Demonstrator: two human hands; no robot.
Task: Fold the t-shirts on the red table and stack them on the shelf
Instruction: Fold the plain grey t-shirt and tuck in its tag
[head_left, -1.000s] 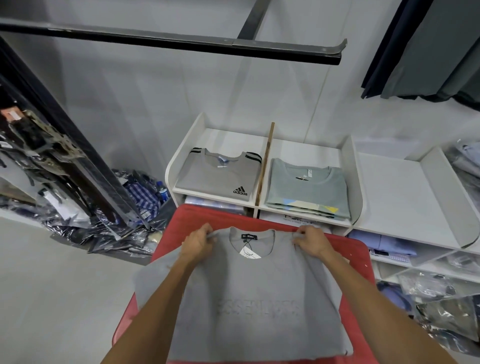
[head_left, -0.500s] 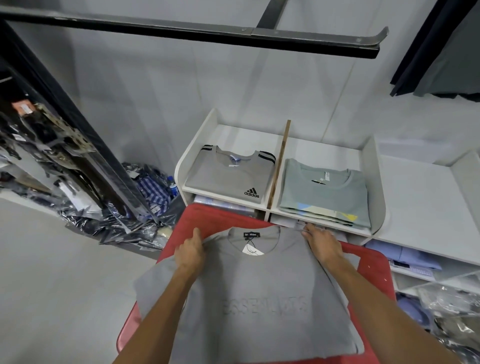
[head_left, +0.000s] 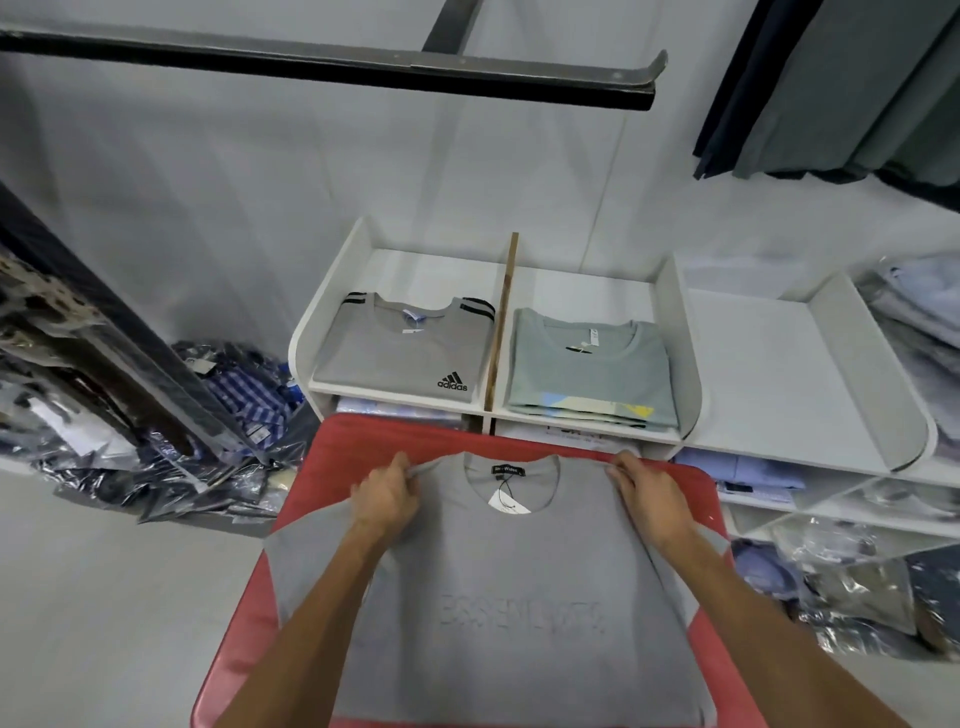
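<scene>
Grey t-shirt (head_left: 519, 613) lies front-up on the red table (head_left: 363, 441), collar toward the white shelf (head_left: 675, 332). Left hand (head_left: 387, 493) pinches the left shoulder seam; right hand (head_left: 649, 493) pinches the right one. On the shelf beyond the table: folded adidas shirt (head_left: 405, 353), folded green shirts (head_left: 587, 364).

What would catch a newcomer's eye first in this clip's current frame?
The red table stands out at bottom centre, with a grey t-shirt spread face up on it. The left hand and right hand each pinch a shoulder of it near the collar. Just behind, the white shelf holds a folded grey shirt with black stripes on the left and a pale green stack on the right.
</scene>
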